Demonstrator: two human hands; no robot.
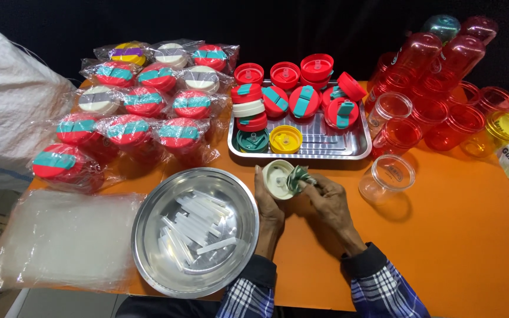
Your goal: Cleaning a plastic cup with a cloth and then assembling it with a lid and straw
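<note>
My left hand (267, 203) holds a cream bottle lid (278, 178) by its rim, underside facing up, just above the orange table (455, 235). My right hand (328, 199) pinches a teal flip clasp (299, 176) against the lid's right edge. Both hands meet in front of the rectangular steel tray (325, 147). Left of my left hand sits a round steel bowl (148, 235) holding several short white straws (195, 227).
The tray holds red, cream, green and yellow lids. Bagged bottles with lids (142, 106) fill the back left. Red, clear and yellow cups (437, 106) crowd the back right, one clear cup (387, 176) near my right hand. A stack of clear bags (60, 235) lies at left.
</note>
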